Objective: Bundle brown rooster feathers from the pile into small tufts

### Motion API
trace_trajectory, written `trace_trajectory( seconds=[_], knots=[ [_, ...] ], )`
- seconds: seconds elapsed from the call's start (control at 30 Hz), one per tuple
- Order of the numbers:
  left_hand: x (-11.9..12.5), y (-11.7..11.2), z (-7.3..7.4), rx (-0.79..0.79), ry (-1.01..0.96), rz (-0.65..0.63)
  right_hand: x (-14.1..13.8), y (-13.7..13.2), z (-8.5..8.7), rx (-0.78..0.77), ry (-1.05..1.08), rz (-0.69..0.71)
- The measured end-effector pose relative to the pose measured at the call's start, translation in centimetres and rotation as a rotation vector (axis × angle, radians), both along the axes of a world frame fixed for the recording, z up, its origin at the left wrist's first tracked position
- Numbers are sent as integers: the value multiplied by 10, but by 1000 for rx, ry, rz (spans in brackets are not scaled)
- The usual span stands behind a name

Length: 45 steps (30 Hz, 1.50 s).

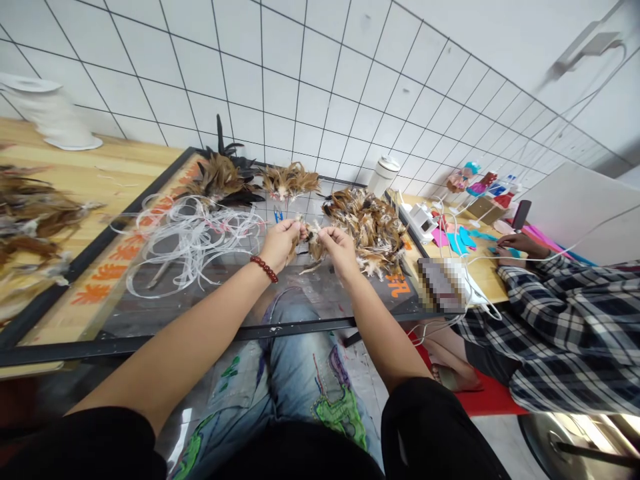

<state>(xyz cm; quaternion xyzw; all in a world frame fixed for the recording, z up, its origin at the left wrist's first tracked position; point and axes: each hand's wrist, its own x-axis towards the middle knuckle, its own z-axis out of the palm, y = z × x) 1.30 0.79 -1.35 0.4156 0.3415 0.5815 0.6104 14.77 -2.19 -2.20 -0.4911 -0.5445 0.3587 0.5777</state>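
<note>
My left hand (283, 244), with a red-brown bead bracelet (265, 269) on its wrist, is closed in a pinch on brown feathers, mostly hidden by its fingers. Close beside it, my right hand (338, 248) pinches a small brown-and-white feather tuft (315, 248). Just right of that hand lies a big pile of brown feathers (367, 227). A smaller brown feather bunch (289, 180) sits beyond my hands, and a blue clip (278, 215) is near my left fingers. Loops of clear strip (195, 240) spread to the left.
Brown and black feathers (220, 177) stand at the back left. More feathers (30, 220) and a white spool (50, 110) are far left. A white bottle (384, 173), a blurred-out device (441, 285) and cables lie right, near a seated person in a plaid shirt (575, 320).
</note>
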Motion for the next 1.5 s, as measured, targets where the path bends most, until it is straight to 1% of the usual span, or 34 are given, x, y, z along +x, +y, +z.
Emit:
trace_trajectory(
  seconds=[0.07,0.13,0.27,0.37,0.47,0.53,0.63,0.7,0.77,0.83,0.9,0.93,1.0,1.13,1.2,1.27,1.3,1.37,1.43,1.5],
  knots=[
    [3,-3,-2,18,43,-8,-4,0,0,-37,120,18],
    [5,-6,-3,3,71,-12,-7,0,2,-60,173,44],
    [6,-7,-4,-8,73,-23,-11,-1,3,-65,178,87],
    [7,-6,-6,3,32,-58,-14,0,0,-69,160,90],
    [7,-5,-8,3,-4,-80,-14,3,-3,-85,185,119],
    [6,-2,-6,4,-47,-40,-10,7,-3,-81,204,104],
    [0,4,-1,13,-130,86,5,12,-2,-60,186,-19],
    [-5,9,2,8,-172,163,18,13,-1,-49,39,-119],
    [-8,12,4,-22,-210,206,30,13,0,5,-192,-210],
    [-11,14,5,-63,-238,211,38,10,1,108,-361,-328],
    [-11,14,5,-88,-259,199,42,8,2,184,-448,-437],
    [-11,13,5,-91,-264,194,42,6,2,197,-493,-467],
    [-10,11,6,-86,-260,184,38,5,1,180,-631,-446],
    [-7,7,5,-89,-207,143,23,4,-2,53,-958,-303],
    [-6,6,5,-97,-186,119,19,6,-3,6,-1027,-283],
    [-6,5,4,-100,-173,98,18,9,-3,-1,-971,-307],
    [-6,5,4,-100,-169,89,20,11,-4,7,-890,-326],
    [-6,4,3,-97,-165,71,24,16,-7,21,-646,-330],
    [-5,3,2,-98,-150,56,27,21,-11,18,-379,-267],
    [-3,2,1,-95,-101,45,28,23,-13,11,-188,-199]
  ],
)
